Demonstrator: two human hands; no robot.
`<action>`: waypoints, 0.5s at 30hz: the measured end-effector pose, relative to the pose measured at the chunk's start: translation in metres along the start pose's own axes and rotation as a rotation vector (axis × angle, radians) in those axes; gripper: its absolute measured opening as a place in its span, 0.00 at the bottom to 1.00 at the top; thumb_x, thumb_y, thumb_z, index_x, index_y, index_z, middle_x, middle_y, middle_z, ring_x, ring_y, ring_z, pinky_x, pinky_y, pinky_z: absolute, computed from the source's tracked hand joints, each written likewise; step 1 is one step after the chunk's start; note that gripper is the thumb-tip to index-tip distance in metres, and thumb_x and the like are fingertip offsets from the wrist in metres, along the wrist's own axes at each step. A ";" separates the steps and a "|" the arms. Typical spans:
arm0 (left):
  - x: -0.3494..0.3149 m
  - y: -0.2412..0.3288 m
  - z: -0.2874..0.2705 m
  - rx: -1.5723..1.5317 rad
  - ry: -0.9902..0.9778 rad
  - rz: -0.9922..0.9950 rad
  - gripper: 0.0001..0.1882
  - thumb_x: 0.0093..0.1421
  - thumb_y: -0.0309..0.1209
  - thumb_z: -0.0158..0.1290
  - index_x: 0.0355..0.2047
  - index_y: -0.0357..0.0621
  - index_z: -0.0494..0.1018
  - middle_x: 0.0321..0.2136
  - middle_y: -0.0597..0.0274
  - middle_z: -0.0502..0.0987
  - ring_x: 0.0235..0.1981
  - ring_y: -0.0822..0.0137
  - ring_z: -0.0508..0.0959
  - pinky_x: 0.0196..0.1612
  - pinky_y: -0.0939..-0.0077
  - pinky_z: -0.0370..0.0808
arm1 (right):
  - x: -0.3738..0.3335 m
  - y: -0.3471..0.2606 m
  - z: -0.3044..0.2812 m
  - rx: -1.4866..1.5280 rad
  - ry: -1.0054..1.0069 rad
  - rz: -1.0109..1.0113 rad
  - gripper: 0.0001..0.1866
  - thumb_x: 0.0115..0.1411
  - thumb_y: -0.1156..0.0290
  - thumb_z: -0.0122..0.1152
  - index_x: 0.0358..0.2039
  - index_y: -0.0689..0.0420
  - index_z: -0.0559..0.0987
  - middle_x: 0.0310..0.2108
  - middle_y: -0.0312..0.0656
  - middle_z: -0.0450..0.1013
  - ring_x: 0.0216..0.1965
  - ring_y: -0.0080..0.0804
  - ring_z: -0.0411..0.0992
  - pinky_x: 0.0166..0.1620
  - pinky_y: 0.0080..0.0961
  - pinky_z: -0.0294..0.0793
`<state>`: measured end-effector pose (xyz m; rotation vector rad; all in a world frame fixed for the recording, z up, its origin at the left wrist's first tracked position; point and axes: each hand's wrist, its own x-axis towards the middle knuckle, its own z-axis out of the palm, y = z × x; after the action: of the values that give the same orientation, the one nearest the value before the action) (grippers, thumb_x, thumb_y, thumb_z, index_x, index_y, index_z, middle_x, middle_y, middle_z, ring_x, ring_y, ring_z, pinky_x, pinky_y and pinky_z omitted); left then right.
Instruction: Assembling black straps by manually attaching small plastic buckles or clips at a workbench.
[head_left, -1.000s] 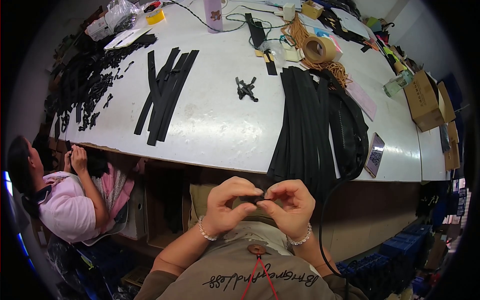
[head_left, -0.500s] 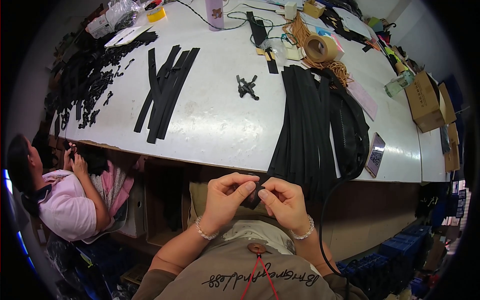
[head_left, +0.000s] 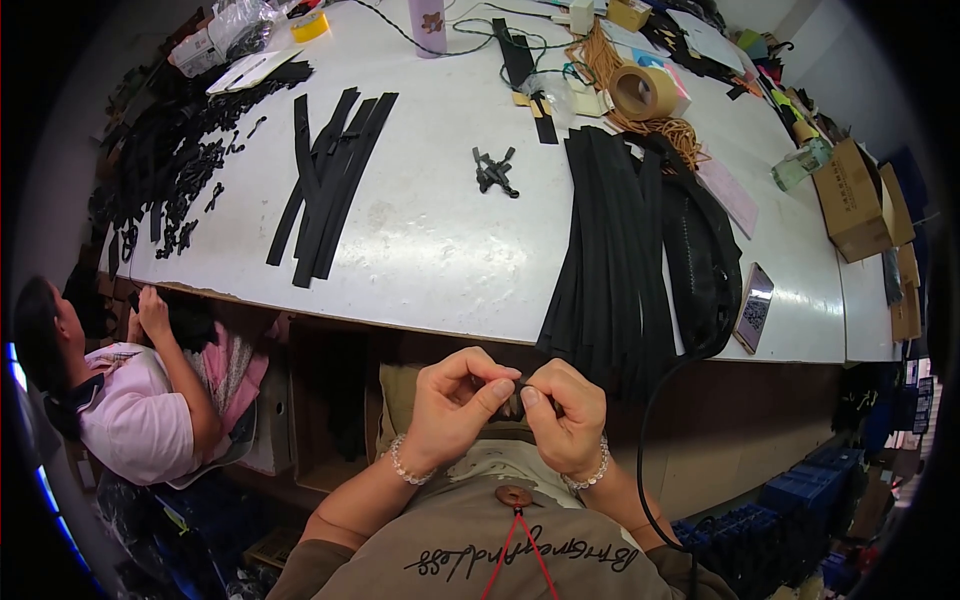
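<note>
Just off the table's front edge, my left hand [head_left: 455,400] and my right hand [head_left: 567,410] are close together, thumbs and fingers pinched. Between them is a black strip [head_left: 520,384], mostly hidden by the fingers. A long bundle of flat black strips [head_left: 605,250], which look like zipper tape, lies just beyond my right hand and hangs over the edge. Farther off at the middle sits a small pile of black zipper pulls [head_left: 494,173]. More black strips [head_left: 335,190] lie crossed at the left.
A black bag [head_left: 697,260] and a phone [head_left: 754,308] lie right of the bundle. Tape [head_left: 640,94], brown cord and a cardboard box [head_left: 850,205] are at the right. Many black pieces [head_left: 170,180] heap at far left, where another person [head_left: 140,400] sits working. A cable [head_left: 648,430] hangs beside my right arm.
My right hand has turned inward and its fingers have curled more. The black strip, plainly seen between my hands before, is now largely covered. The other person's hand has risen slightly.
</note>
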<state>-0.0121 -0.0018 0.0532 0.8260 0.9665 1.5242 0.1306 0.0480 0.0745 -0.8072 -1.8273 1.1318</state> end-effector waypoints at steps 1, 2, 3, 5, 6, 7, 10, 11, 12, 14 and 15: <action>0.000 0.001 0.000 0.003 -0.019 0.009 0.04 0.57 0.20 0.53 0.33 0.35 0.74 0.26 0.67 0.72 0.26 0.81 0.71 0.28 0.88 0.69 | -0.001 0.000 0.000 0.026 0.000 0.014 0.03 0.52 0.81 0.54 0.22 0.63 0.71 0.18 0.37 0.63 0.18 0.23 0.59 0.22 0.18 0.56; -0.001 0.001 -0.001 0.004 -0.017 0.008 0.04 0.57 0.20 0.53 0.33 0.35 0.74 0.26 0.67 0.72 0.26 0.81 0.71 0.28 0.88 0.69 | -0.001 0.000 0.000 0.052 0.000 0.028 0.03 0.52 0.81 0.54 0.22 0.63 0.71 0.18 0.37 0.64 0.18 0.23 0.59 0.22 0.18 0.56; -0.001 0.001 -0.001 -0.001 -0.033 -0.001 0.04 0.57 0.19 0.53 0.33 0.34 0.74 0.26 0.67 0.72 0.26 0.80 0.71 0.29 0.87 0.69 | -0.002 0.002 0.001 0.054 -0.001 0.029 0.03 0.52 0.81 0.54 0.22 0.63 0.71 0.18 0.37 0.64 0.18 0.23 0.59 0.22 0.18 0.56; -0.002 0.000 -0.003 -0.006 -0.049 -0.010 0.04 0.57 0.19 0.53 0.33 0.34 0.74 0.26 0.67 0.71 0.26 0.80 0.71 0.29 0.87 0.69 | -0.002 0.007 0.001 0.110 0.006 -0.004 0.03 0.53 0.81 0.54 0.23 0.63 0.73 0.18 0.38 0.65 0.17 0.22 0.61 0.20 0.19 0.58; -0.003 -0.003 -0.005 -0.008 -0.055 -0.014 0.04 0.57 0.19 0.53 0.34 0.34 0.74 0.27 0.66 0.72 0.27 0.79 0.71 0.30 0.87 0.69 | -0.002 0.007 0.001 0.111 0.006 -0.004 0.03 0.53 0.81 0.54 0.23 0.63 0.73 0.18 0.38 0.65 0.17 0.22 0.61 0.20 0.19 0.58; -0.003 -0.005 -0.005 -0.011 -0.061 -0.020 0.05 0.57 0.19 0.53 0.34 0.34 0.74 0.28 0.65 0.72 0.27 0.78 0.72 0.30 0.86 0.70 | -0.002 0.007 0.002 0.132 -0.003 0.021 0.03 0.54 0.81 0.54 0.24 0.63 0.73 0.19 0.37 0.65 0.18 0.21 0.61 0.21 0.18 0.58; -0.006 -0.006 -0.001 0.011 0.080 0.050 0.06 0.55 0.19 0.54 0.35 0.35 0.75 0.31 0.62 0.75 0.28 0.77 0.73 0.32 0.85 0.71 | -0.001 0.009 0.003 0.195 -0.034 0.116 0.02 0.55 0.81 0.54 0.26 0.64 0.73 0.21 0.38 0.66 0.19 0.19 0.62 0.22 0.17 0.60; -0.006 -0.006 -0.002 0.010 0.077 0.049 0.06 0.55 0.19 0.54 0.35 0.35 0.75 0.31 0.62 0.75 0.28 0.77 0.73 0.32 0.85 0.71 | -0.001 0.009 0.003 0.239 -0.055 0.185 0.02 0.56 0.81 0.54 0.27 0.65 0.73 0.22 0.38 0.67 0.20 0.18 0.63 0.22 0.16 0.61; -0.007 -0.005 -0.004 0.098 0.078 0.105 0.07 0.54 0.19 0.56 0.35 0.35 0.76 0.32 0.61 0.76 0.30 0.76 0.74 0.33 0.85 0.71 | -0.001 0.009 0.003 0.238 -0.054 0.186 0.02 0.56 0.81 0.54 0.27 0.65 0.73 0.22 0.38 0.67 0.20 0.18 0.63 0.22 0.16 0.61; -0.007 -0.006 -0.008 0.186 0.081 0.164 0.08 0.53 0.19 0.57 0.34 0.35 0.76 0.33 0.60 0.77 0.31 0.76 0.75 0.34 0.85 0.71 | -0.001 0.011 0.002 0.336 -0.068 0.200 0.02 0.58 0.80 0.53 0.28 0.65 0.73 0.26 0.39 0.68 0.21 0.17 0.66 0.23 0.13 0.65; -0.007 -0.007 -0.009 0.235 0.077 0.173 0.08 0.52 0.18 0.58 0.34 0.35 0.76 0.33 0.60 0.78 0.32 0.76 0.75 0.35 0.84 0.72 | -0.001 0.013 0.000 0.336 -0.069 0.200 0.02 0.58 0.80 0.53 0.28 0.65 0.73 0.26 0.39 0.68 0.21 0.17 0.66 0.23 0.13 0.65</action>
<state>-0.0160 -0.0092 0.0434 1.0462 1.1712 1.6188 0.1320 0.0516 0.0622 -0.7702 -1.5750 1.5627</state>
